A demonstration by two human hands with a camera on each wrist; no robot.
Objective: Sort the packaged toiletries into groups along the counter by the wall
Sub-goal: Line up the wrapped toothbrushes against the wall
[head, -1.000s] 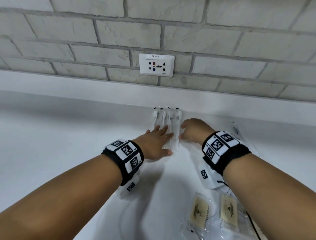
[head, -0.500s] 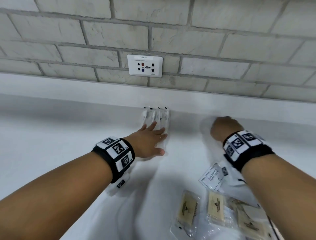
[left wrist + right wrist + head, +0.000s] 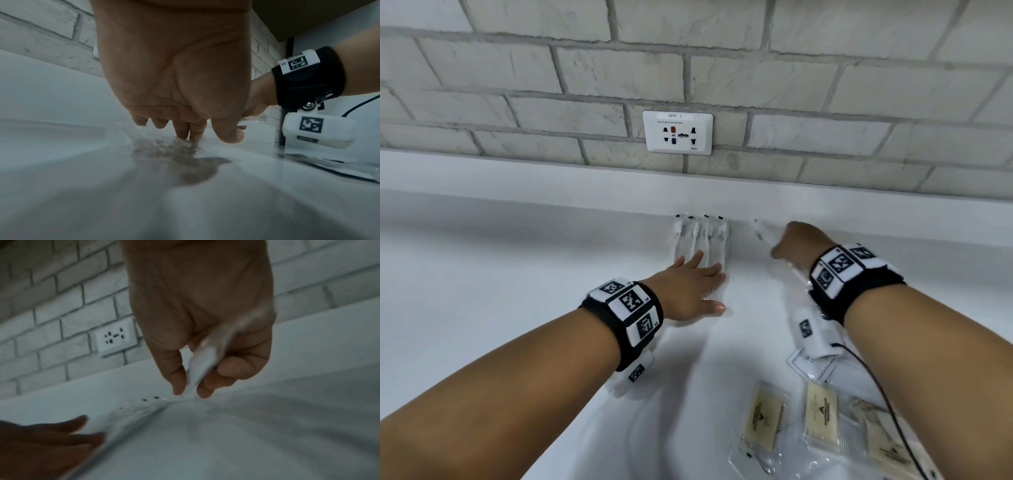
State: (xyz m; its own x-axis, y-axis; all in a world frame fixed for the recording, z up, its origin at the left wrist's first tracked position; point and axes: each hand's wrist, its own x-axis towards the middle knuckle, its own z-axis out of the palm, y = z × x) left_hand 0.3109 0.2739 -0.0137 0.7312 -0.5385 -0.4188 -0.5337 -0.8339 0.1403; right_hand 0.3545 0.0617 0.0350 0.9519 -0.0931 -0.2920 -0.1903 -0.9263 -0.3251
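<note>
A row of several clear-wrapped toothbrush packets (image 3: 702,236) lies against the counter's back upstand. My left hand (image 3: 698,284) lies flat on their near ends, fingers straight; in the left wrist view the fingertips (image 3: 185,134) press on crinkled wrap. To the right of the row, my right hand (image 3: 794,240) hovers close to the wall and pinches another clear-wrapped toothbrush packet (image 3: 760,229). In the right wrist view this packet (image 3: 203,360) runs between thumb and fingers of the right hand (image 3: 188,392), its tip pointing at the row.
Beige comb packets (image 3: 763,418) and more wrapped items (image 3: 822,414) lie in a loose pile at the front right, with a white paper sachet (image 3: 811,366) behind them. A wall socket (image 3: 677,132) sits above the row. A black cable (image 3: 887,404) trails from my right wrist.
My right hand left the row, swung out to the right, and now holds a wrapped toothbrush packet near the wall. The left hand has stayed flat on the row.
</note>
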